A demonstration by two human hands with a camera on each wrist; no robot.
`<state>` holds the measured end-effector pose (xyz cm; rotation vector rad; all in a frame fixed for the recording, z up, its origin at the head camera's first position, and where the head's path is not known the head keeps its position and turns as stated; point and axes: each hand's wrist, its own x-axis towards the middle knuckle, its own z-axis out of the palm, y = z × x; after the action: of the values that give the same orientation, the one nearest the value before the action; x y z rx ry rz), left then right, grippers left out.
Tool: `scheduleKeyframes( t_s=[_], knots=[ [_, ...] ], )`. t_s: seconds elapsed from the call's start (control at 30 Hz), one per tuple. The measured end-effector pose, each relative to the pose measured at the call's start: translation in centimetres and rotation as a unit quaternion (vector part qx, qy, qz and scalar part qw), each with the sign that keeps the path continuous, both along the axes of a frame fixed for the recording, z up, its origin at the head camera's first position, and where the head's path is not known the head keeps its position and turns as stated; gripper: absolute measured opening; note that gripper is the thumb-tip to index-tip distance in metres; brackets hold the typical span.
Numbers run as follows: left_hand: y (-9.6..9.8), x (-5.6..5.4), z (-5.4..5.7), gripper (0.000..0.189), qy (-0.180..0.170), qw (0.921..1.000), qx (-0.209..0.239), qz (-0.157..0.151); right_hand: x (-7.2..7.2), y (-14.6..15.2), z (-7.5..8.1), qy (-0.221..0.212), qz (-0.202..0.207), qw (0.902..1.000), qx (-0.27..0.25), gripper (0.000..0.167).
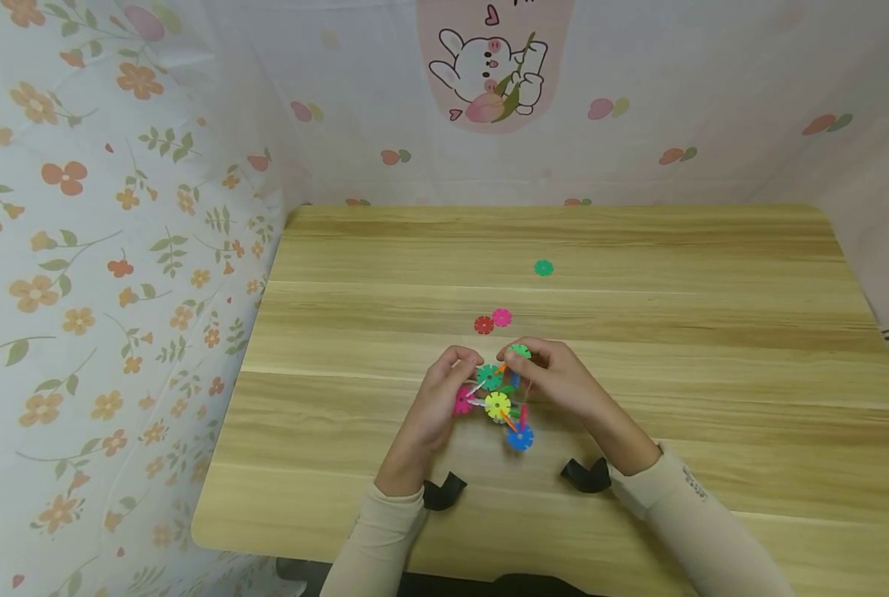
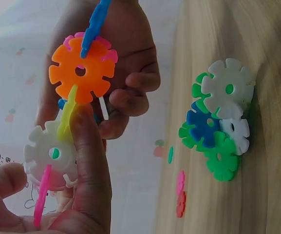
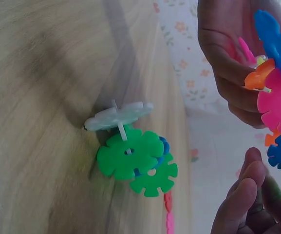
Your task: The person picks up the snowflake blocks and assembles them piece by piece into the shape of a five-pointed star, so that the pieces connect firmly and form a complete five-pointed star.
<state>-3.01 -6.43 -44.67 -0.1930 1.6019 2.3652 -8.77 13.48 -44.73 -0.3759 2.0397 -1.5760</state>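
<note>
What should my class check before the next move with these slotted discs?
1. Left hand supporting the joined discs: ok, it holds them by a white disc.
2. Right hand on the joined discs: ok.
3. Orange disc linked to the yellow disc: ok, they meet at the orange edge.
4. Every slot pushed fully home: cannot tell.
5. Spares on the table: ok, a green disc, red disc and pink disc.
6. A hand free for spares: not ok, both are occupied.

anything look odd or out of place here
The rabbit print on the backdrop looks odd: it lies sideways, ears pointing left. The joined discs show no clear damage, and nothing looks spilled.
</note>
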Motion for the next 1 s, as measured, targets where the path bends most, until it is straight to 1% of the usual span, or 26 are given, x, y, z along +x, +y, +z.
scheduleKeyframes(
  t_s=[0.1, 0.17, 0.27, 0.33, 0.4, 0.53, 0.6, 0.67, 0.77, 0.87, 0.9, 0.97, 1.0],
  knots=[
    [-0.1, 0.0, 0.0, 0.027, 0.000, 1.0000, 0.001, -0.004, 0.1, 0.0, -0.2, -0.015, 0.004, 0.9999, -0.004, 0.031],
    [-0.2, -0.1, 0.1, 0.021, 0.001, 1.0000, -0.001, -0.009, 0.1, -0.1, -0.3, -0.016, 0.004, 0.9998, -0.007, 0.029],
    [-0.2, 0.0, 0.1, 0.015, 0.004, 0.9999, -0.008, -0.006, 0.2, -0.1, -0.3, -0.011, -0.010, 0.9998, -0.014, 0.030],
    [-0.1, -0.1, 0.0, 0.016, 0.009, 0.9998, -0.014, 0.006, 0.3, -0.2, -0.3, -0.006, -0.026, 0.9994, -0.020, 0.030],
    [0.0, -0.1, 0.0, 0.024, 0.016, 0.9994, -0.023, 0.023, 0.4, -0.3, -0.3, -0.003, -0.045, 0.9985, -0.030, 0.031],
    [0.5, -0.1, -0.2, 0.035, 0.025, 0.9959, -0.054, 0.068, 0.9, -0.7, -0.4, -0.002, -0.080, 0.9958, -0.045, 0.032],
    [0.8, -0.1, -0.2, 0.035, 0.026, 0.9933, -0.069, 0.089, 1.2, -1.0, -0.4, -0.002, -0.094, 0.9944, -0.049, 0.032],
    [1.0, 0.0, -0.1, 0.033, 0.031, 0.9913, -0.073, 0.105, 1.5, -1.2, -0.3, -0.002, -0.109, 0.9929, -0.047, 0.033],
    [1.2, 0.1, 0.2, 0.033, 0.043, 0.9905, -0.071, 0.110, 1.8, -1.2, 0.0, 0.002, -0.128, 0.9907, -0.045, 0.034],
    [1.2, 0.1, 0.6, 0.034, 0.054, 0.9904, -0.075, 0.104, 1.9, -0.9, 0.5, 0.007, -0.127, 0.9908, -0.046, 0.034],
    [1.1, 0.2, 0.7, 0.032, 0.055, 0.9895, -0.082, 0.106, 1.8, -0.7, 0.6, 0.009, -0.128, 0.9906, -0.049, 0.035],
    [0.7, 0.2, 1.0, 0.030, 0.065, 0.9853, -0.095, 0.126, 1.6, -0.1, 0.9, 0.014, -0.142, 0.9877, -0.065, 0.036],
    [0.3, 0.2, 1.2, 0.028, 0.073, 0.9819, -0.111, 0.135, 1.4, 0.3, 1.1, 0.019, -0.150, 0.9857, -0.075, 0.035]
  ],
)
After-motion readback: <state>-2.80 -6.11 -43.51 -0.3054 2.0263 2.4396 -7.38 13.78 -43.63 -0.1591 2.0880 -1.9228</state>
